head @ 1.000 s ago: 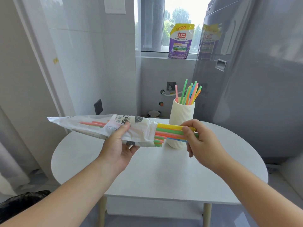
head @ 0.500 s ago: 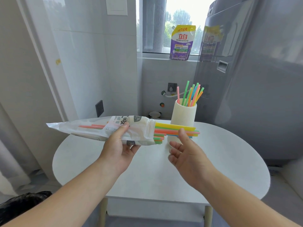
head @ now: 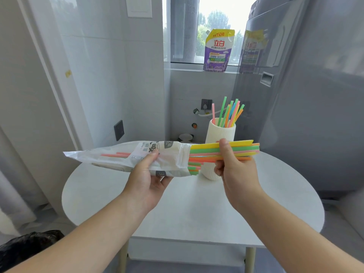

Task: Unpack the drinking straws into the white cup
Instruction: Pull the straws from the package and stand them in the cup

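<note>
My left hand [head: 146,179] grips a white plastic straw packet [head: 137,157] held level above the table. A bundle of coloured drinking straws [head: 208,151] sticks out of the packet's open right end. My right hand [head: 235,170] holds that bundle, thumb on top and fingers curled underneath. Behind the straws stands the ribbed white cup [head: 220,133] on the table, with several coloured straws [head: 229,115] standing in it. The cup's lower part is partly hidden by the bundle and my right hand.
The round white table [head: 197,209] sits below my hands. A grey appliance [head: 307,95] fills the right side. A purple detergent pouch [head: 217,51] stands on the window sill. A black bag [head: 29,245] lies at the lower left.
My right hand let go of the straws and opened half a second ago; now it has closed on the bundle again. The packet in my left hand has stayed level.
</note>
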The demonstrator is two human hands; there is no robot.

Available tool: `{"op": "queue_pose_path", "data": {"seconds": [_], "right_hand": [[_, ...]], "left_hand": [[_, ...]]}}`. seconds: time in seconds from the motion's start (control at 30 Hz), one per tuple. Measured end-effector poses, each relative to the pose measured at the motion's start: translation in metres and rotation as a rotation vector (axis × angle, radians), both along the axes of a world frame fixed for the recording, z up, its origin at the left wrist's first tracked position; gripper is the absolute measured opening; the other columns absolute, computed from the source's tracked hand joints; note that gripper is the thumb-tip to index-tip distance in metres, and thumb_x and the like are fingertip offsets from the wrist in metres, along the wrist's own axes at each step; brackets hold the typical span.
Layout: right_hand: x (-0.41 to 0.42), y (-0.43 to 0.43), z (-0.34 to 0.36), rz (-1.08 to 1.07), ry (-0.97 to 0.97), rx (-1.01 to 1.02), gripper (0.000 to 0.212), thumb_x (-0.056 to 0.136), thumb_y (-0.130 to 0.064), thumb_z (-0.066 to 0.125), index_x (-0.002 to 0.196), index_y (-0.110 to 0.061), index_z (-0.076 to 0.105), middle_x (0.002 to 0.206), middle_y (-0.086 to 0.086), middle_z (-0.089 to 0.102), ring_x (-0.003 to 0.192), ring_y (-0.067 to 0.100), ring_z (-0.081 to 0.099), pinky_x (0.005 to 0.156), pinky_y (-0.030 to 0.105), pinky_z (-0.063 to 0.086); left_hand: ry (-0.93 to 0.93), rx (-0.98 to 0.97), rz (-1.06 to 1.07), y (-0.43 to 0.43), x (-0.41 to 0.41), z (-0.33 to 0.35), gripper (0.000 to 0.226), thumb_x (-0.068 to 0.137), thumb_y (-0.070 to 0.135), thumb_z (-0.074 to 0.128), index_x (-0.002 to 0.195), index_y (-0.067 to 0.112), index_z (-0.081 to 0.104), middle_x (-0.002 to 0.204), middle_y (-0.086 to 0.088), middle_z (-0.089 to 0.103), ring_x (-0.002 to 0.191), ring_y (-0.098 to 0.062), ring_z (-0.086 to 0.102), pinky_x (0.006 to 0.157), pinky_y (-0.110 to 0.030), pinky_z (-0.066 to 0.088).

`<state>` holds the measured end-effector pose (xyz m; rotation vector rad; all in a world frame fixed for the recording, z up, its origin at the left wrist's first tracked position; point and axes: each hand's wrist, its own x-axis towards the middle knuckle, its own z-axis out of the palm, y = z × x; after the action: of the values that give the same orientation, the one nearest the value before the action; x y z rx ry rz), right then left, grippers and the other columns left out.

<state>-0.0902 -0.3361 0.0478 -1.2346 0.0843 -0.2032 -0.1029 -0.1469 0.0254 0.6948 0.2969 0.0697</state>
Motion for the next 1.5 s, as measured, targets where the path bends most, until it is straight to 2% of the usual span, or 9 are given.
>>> {"op": "queue_pose_path", "data": {"seconds": [0.2,0.27,0.37,0.47,0.57,0.67,1.0,1.23,1.5], "right_hand": [[0.002,-0.007,0.013,-0.054,-0.096,-0.134,0.024,0.094,-0.039,0.069,0.075,-0.026,0.072,0.054,-0.014,0.063,0.049,0.002,0.057,0.050,0.017,0.049],[0.004,-0.010,0.018,-0.050,-0.128,-0.147,0.036,0.095,-0.040,0.068,0.063,-0.025,0.073,0.053,-0.009,0.060,0.048,0.007,0.055,0.051,0.023,0.049],[0.007,-0.018,0.024,-0.018,-0.195,-0.192,0.039,0.097,-0.040,0.066,0.061,-0.027,0.074,0.052,0.000,0.059,0.048,0.015,0.054,0.056,0.037,0.046],[0.009,-0.028,0.029,-0.024,-0.199,-0.212,0.037,0.096,-0.038,0.067,0.063,-0.027,0.077,0.053,0.003,0.063,0.048,0.016,0.058,0.055,0.032,0.052],[0.012,-0.038,0.035,-0.053,-0.212,-0.214,0.040,0.096,-0.034,0.068,0.060,-0.019,0.074,0.051,0.005,0.062,0.045,0.018,0.058,0.049,0.026,0.051],[0.015,-0.047,0.043,-0.070,-0.232,-0.243,0.042,0.097,-0.031,0.067,0.057,-0.023,0.074,0.051,0.004,0.062,0.044,0.018,0.057,0.047,0.025,0.051],[0.015,-0.083,0.059,-0.064,-0.257,-0.238,0.028,0.098,-0.028,0.067,0.077,-0.009,0.063,0.050,0.003,0.058,0.045,0.017,0.056,0.047,0.026,0.049],[0.009,-0.104,0.080,-0.120,-0.281,-0.244,0.023,0.094,-0.030,0.070,0.079,-0.013,0.064,0.053,-0.001,0.057,0.045,0.016,0.052,0.046,0.025,0.048],[-0.001,-0.117,0.110,-0.316,-0.361,-0.301,0.030,0.079,-0.049,0.074,0.075,-0.020,0.065,0.052,-0.006,0.062,0.043,0.014,0.059,0.048,0.025,0.053]], "left_hand": [[0.002,-0.031,0.017,0.002,0.003,0.002,0.025,0.092,0.016,0.072,0.117,0.015,0.069,0.089,-0.005,0.083,0.077,-0.020,0.080,0.058,-0.032,0.063],[-0.003,-0.034,0.027,0.004,0.004,0.002,0.024,0.092,0.016,0.072,0.116,0.015,0.069,0.087,-0.005,0.082,0.076,-0.020,0.080,0.058,-0.032,0.063],[0.002,-0.030,0.049,0.008,0.007,0.000,0.021,0.093,0.016,0.072,0.113,0.015,0.069,0.085,-0.004,0.082,0.073,-0.019,0.079,0.058,-0.032,0.063],[0.012,-0.031,0.073,0.015,0.009,-0.001,0.020,0.093,0.015,0.072,0.112,0.015,0.069,0.083,-0.004,0.082,0.071,-0.019,0.079,0.057,-0.032,0.063],[0.013,-0.031,0.089,0.019,0.011,-0.002,0.022,0.092,0.015,0.072,0.114,0.015,0.068,0.084,-0.003,0.082,0.072,-0.018,0.079,0.057,-0.032,0.063],[0.019,-0.026,0.091,0.020,0.013,-0.003,0.020,0.092,0.016,0.073,0.112,0.015,0.069,0.083,-0.003,0.082,0.072,-0.018,0.079,0.057,-0.032,0.063],[0.018,-0.018,0.101,0.022,0.020,-0.004,0.014,0.093,0.016,0.073,0.106,0.016,0.069,0.082,-0.002,0.082,0.073,-0.017,0.079,0.057,-0.031,0.063],[0.008,-0.003,0.104,0.024,0.022,-0.004,0.012,0.093,0.016,0.072,0.106,0.016,0.069,0.082,-0.001,0.082,0.073,-0.017,0.079,0.056,-0.030,0.063],[0.004,-0.006,0.120,0.026,0.023,-0.005,0.012,0.094,0.015,0.071,0.106,0.017,0.069,0.079,0.000,0.082,0.072,-0.016,0.079,0.056,-0.030,0.063]]}}
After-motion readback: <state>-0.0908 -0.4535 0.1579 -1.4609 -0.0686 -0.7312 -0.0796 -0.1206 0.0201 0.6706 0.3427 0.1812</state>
